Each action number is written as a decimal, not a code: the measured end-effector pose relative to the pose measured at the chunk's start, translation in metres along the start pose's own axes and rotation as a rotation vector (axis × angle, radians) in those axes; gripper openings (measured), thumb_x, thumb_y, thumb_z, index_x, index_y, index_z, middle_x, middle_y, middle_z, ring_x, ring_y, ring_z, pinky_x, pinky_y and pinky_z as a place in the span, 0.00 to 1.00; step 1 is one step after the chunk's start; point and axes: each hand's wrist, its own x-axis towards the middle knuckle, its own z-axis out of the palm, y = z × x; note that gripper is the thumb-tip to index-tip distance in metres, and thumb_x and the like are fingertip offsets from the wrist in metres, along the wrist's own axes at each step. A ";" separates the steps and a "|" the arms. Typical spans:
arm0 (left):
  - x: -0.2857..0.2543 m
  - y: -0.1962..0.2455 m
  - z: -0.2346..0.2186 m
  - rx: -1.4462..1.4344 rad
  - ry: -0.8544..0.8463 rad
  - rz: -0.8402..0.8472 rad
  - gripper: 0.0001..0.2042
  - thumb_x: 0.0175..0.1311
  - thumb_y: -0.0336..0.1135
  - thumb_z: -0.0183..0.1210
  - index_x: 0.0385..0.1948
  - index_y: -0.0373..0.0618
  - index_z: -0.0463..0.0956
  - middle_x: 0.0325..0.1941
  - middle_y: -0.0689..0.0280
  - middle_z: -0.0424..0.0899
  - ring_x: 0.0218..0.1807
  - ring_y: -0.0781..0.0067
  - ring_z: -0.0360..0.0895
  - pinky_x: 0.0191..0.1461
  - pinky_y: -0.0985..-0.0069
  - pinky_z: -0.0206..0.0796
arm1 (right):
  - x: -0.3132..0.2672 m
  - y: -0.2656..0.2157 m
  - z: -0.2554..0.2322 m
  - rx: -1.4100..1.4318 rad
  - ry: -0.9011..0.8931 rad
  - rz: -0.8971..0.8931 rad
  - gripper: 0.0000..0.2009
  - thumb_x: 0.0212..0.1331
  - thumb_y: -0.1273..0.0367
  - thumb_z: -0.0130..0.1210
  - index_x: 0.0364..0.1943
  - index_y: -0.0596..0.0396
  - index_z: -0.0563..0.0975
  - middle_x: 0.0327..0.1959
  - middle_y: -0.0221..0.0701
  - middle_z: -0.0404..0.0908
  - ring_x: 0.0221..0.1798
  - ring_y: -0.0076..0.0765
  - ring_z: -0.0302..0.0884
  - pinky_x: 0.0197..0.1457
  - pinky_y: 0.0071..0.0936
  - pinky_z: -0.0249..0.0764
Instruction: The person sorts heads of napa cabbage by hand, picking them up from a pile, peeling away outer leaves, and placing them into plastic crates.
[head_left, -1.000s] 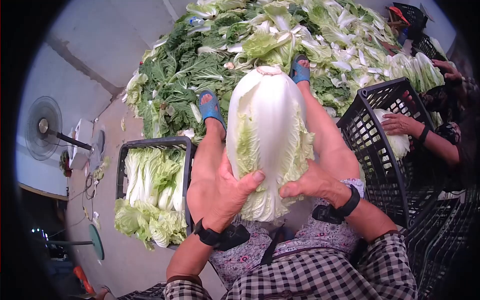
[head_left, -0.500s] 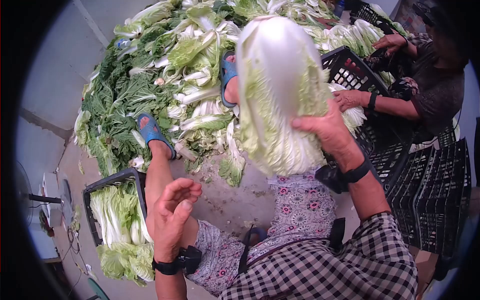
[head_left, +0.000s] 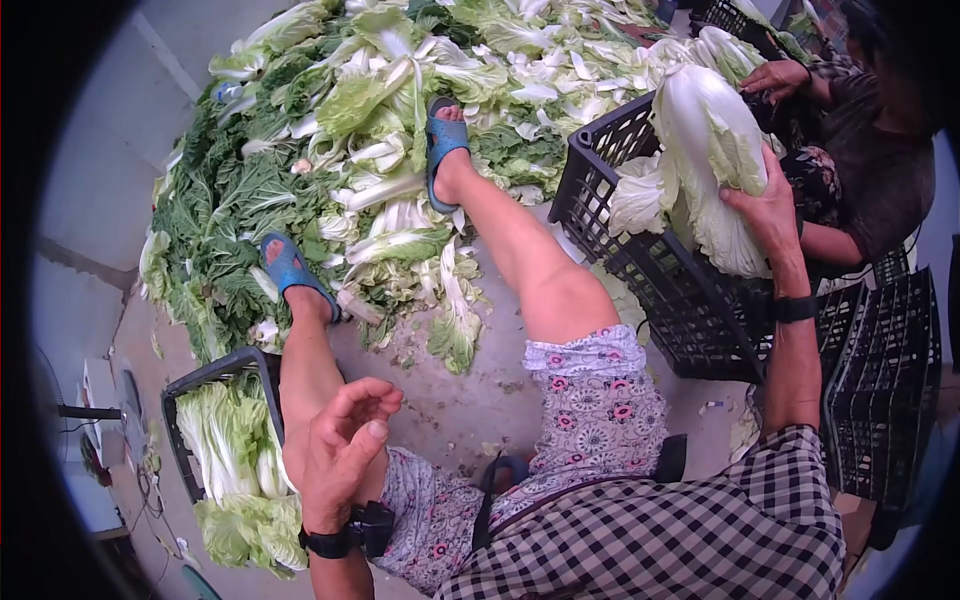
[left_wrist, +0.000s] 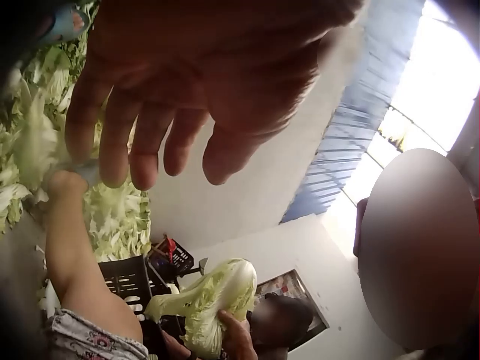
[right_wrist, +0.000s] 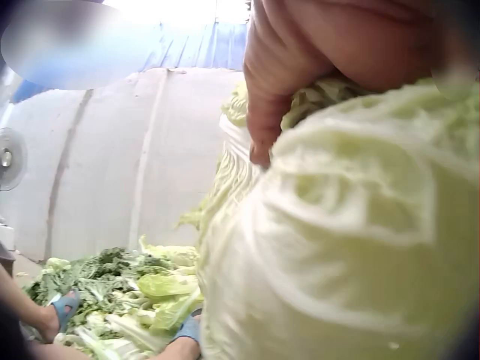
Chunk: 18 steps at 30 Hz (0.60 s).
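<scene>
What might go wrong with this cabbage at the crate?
Slip: the right hand holds the big cabbage alone; the left hand is off it, so the cabbage could roll out of the grip.

Leaf damage: it is at the black crate, close to the pale cabbage there, and outer leaves might tear or bruise on contact.

Collision: another person's forearm reaches in behind it, so hands could bump.

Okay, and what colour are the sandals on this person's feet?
Blue; the sandals show best in the head view.
</scene>
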 end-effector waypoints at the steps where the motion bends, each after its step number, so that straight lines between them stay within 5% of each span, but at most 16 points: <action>1: 0.001 -0.002 0.000 -0.007 -0.013 -0.005 0.25 0.57 0.46 0.61 0.48 0.35 0.70 0.45 0.60 0.78 0.47 0.71 0.75 0.56 0.73 0.64 | 0.001 0.003 0.001 0.011 -0.022 0.018 0.40 0.38 0.72 0.65 0.62 0.60 0.62 0.52 0.37 0.74 0.53 0.32 0.71 0.58 0.27 0.66; 18: 0.004 -0.013 -0.006 -0.018 -0.073 -0.109 0.23 0.58 0.43 0.62 0.49 0.34 0.70 0.46 0.60 0.78 0.50 0.71 0.74 0.59 0.72 0.63 | -0.011 0.082 -0.020 -0.308 0.023 0.246 0.39 0.43 0.56 0.65 0.61 0.58 0.64 0.53 0.49 0.72 0.54 0.53 0.71 0.57 0.44 0.66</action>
